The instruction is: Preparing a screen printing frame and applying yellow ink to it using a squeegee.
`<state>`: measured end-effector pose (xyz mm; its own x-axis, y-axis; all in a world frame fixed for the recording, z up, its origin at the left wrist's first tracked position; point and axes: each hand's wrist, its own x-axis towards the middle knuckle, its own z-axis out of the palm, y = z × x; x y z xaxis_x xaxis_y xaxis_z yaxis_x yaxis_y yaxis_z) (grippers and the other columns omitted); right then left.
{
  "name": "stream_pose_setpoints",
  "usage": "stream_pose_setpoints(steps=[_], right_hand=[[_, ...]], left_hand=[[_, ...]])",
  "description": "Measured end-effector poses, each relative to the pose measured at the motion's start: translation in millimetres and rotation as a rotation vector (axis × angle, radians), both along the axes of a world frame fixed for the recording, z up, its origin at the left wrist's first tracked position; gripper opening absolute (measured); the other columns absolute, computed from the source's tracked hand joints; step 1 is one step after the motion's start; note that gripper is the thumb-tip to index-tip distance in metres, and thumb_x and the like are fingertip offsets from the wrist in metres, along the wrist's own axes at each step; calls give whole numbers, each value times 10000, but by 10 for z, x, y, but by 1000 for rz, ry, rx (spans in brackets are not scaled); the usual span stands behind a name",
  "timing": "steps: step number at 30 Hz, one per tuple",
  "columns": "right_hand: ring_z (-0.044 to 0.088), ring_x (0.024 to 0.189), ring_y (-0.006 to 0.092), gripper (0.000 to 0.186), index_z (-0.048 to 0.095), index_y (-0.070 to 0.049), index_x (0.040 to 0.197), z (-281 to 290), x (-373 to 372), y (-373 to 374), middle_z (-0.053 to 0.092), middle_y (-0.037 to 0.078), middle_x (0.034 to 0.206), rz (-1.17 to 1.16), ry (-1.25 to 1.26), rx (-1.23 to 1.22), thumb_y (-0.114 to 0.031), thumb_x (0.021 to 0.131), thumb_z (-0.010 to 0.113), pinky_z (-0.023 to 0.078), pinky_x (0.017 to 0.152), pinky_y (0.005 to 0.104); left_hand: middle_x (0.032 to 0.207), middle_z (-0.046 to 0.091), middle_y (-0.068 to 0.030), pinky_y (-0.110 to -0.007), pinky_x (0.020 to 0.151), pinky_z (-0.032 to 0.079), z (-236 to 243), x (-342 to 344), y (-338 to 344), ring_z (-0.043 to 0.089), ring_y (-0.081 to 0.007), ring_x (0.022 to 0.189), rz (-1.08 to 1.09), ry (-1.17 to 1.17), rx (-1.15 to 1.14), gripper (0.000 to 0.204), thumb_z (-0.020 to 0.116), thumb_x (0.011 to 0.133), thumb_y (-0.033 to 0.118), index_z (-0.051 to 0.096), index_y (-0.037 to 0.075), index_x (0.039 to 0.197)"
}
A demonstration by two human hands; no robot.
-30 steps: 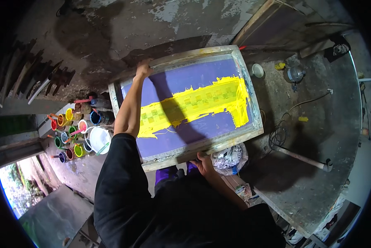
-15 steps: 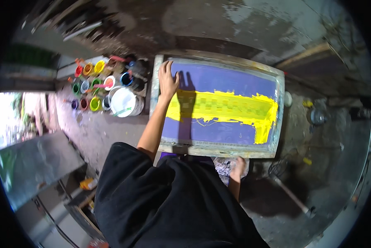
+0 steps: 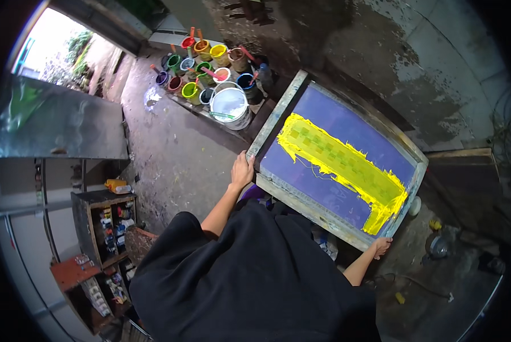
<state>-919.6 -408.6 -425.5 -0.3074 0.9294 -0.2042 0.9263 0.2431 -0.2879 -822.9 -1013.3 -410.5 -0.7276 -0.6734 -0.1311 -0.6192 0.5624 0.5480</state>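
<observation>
Holding screen frame (image 3: 312, 207) two-handed again

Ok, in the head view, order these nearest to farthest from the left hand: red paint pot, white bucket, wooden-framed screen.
1. Wooden-framed screen: to the right, its edge at the left hand.
2. White bucket: ahead, left of the screen.
3. Red paint pot: beyond the bucket, farther left.

Mesh (image 3: 349, 124): purple-blue, faint pale marks
Ink band (image 3: 338, 161): yellow, olive-green checks
Frame (image 3: 306, 207): grey-brown, blotched
Shirt (image 3: 238, 273): solid black
Large bucket (image 3: 228, 101): white
</observation>
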Motion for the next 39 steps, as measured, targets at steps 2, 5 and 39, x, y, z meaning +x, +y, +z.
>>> stream_pose_setpoints(steps=[2,5,39], right_hand=[[503,1268,385,577,565,-169,1343,-132,141,36,561,116,1380,-15,-34,83,-527,965,317,272,1039,673],[517,1252,383,561,586,-195,1329,-100,147,67,576,108,1364,29,-58,120,-521,967,307,278,1030,676],[405,1312,452,668,582,75,1254,207,869,-1378,507,320,1346,573,-73,19,-482,888,622,322,1090,519]], left_hand=[[1210,581,-282,-528,925,447,3,16,15,559,-473,1099,8,1,39,480,461,1003,391,484,6,1290],[1186,592,-293,-542,889,457,4,0,15,572,-495,1059,-23,-40,57,495,435,1009,413,468,9,1292],[1137,626,-280,-442,921,471,-277,33,-644,590,-425,1119,-447,122,408,516,522,991,401,454,-15,1288]])
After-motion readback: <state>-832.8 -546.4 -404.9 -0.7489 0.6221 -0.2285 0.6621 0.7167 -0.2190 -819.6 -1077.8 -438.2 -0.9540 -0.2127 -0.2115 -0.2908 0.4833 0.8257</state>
